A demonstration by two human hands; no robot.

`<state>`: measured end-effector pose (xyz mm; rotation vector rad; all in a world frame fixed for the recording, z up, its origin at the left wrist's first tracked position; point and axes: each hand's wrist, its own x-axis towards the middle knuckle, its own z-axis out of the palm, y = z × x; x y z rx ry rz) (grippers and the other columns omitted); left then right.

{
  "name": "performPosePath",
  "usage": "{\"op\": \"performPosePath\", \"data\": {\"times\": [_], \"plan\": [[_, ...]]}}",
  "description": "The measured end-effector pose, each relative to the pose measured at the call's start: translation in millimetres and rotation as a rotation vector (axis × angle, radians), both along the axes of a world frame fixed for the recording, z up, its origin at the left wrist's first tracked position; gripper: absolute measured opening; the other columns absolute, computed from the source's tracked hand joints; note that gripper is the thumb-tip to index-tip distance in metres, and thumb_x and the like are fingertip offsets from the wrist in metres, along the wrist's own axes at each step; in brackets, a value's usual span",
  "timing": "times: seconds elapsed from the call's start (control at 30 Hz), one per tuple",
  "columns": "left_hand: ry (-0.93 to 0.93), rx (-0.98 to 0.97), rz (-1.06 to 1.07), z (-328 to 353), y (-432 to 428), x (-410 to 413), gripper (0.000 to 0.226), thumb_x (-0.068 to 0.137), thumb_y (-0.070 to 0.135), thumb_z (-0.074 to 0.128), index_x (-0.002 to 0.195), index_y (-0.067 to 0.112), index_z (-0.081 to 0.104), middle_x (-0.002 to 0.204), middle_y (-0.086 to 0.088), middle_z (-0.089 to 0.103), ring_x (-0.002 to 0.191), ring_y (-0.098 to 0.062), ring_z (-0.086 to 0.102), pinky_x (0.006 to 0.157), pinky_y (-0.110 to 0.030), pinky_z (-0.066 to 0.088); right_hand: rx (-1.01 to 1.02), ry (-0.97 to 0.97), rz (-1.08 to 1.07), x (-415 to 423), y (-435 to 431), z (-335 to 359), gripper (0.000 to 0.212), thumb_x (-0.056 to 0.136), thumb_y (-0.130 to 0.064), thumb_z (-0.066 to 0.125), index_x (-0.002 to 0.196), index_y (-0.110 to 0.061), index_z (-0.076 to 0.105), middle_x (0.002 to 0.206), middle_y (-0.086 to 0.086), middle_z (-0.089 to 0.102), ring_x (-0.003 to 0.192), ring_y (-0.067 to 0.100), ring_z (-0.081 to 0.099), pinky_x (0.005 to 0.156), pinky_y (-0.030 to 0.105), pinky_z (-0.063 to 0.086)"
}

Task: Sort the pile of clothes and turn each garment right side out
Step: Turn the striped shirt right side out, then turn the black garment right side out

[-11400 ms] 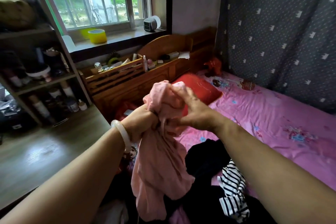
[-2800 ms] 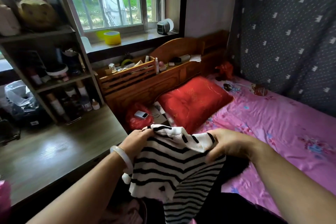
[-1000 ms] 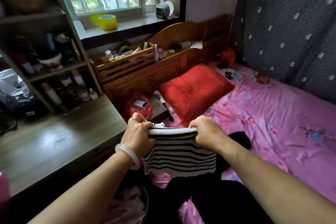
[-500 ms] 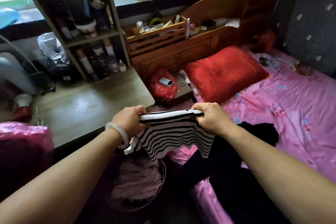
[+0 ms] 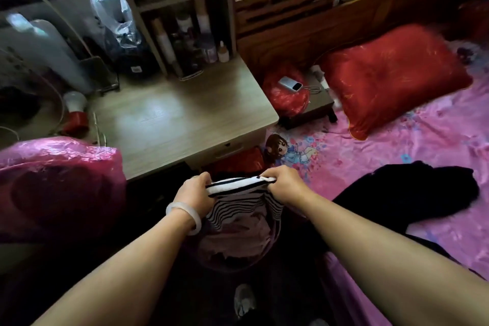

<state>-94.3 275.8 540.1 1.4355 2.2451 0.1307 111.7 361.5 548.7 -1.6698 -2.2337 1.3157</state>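
We hold striped top (image 5: 239,194) over basket (image 5: 235,263), both hands (image 5: 194,190) (image 5: 284,184) gripping its hem; next, probably drop it in.

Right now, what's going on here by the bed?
A person is sorting laundry. Their left hand and right hand each grip the top edge of a folded black-and-white striped top, holding it over a heap of pinkish clothes. On the pink sheet to the right lie dark garments.
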Motion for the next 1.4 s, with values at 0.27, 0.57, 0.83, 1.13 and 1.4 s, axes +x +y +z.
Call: {"op": "performPosePath", "data": {"times": [0.27,0.57,0.83,1.13,1.4], "plan": [[-0.035,-0.38,-0.288,-64,-38,-22,0.049,0.081,0.017,0.066,0.125,0.018,0.046,0.131,-0.002,0.042,0.118,-0.022,0.049,0.093,-0.027,0.042,-0.197,-0.295,0.319,-5,-26,-71,0.058,0.074,-0.018,0.074,0.13,-0.024,0.06,0.142,0.004,0.044,0.128,0.024,0.046,0.105,0.023,0.035],[0.077,-0.455,-0.462,-62,-5,-2,0.039,0.084,0.018,0.06,0.123,0.021,0.053,0.128,-0.002,0.054,0.113,-0.019,0.056,0.095,-0.028,0.046,-0.209,-0.285,0.148,37,-19,-81,0.041,0.083,-0.013,0.065,0.123,-0.024,0.065,0.124,-0.002,0.064,0.113,0.015,0.06,0.091,0.021,0.045],[0.063,-0.301,-0.5,-58,50,76,0.035,0.088,0.007,0.047,0.117,0.024,0.055,0.125,0.0,0.053,0.113,-0.02,0.054,0.095,-0.026,0.043,-0.258,-0.145,-0.091,111,-13,-74,0.039,0.084,-0.017,0.068,0.122,-0.019,0.065,0.122,0.0,0.065,0.112,0.016,0.061,0.1,0.025,0.045],[0.006,-0.231,-0.842,-68,113,323,0.045,0.083,0.009,0.053,0.126,0.021,0.052,0.127,-0.005,0.053,0.118,-0.025,0.052,0.102,-0.035,0.041,-0.273,-0.088,-0.629,317,-43,-107,0.036,0.084,-0.012,0.061,0.117,-0.025,0.067,0.125,-0.001,0.063,0.111,0.018,0.061,0.097,0.029,0.049],[-0.071,-0.289,-1.131,-105,83,529,0.046,0.084,0.011,0.054,0.128,0.025,0.05,0.126,0.001,0.049,0.115,-0.022,0.053,0.097,-0.034,0.045,-0.306,-0.312,-0.965,501,-121,-166,0.043,0.083,-0.007,0.057,0.119,-0.029,0.062,0.128,0.002,0.047,0.111,0.023,0.055,0.084,0.027,0.047]]}}
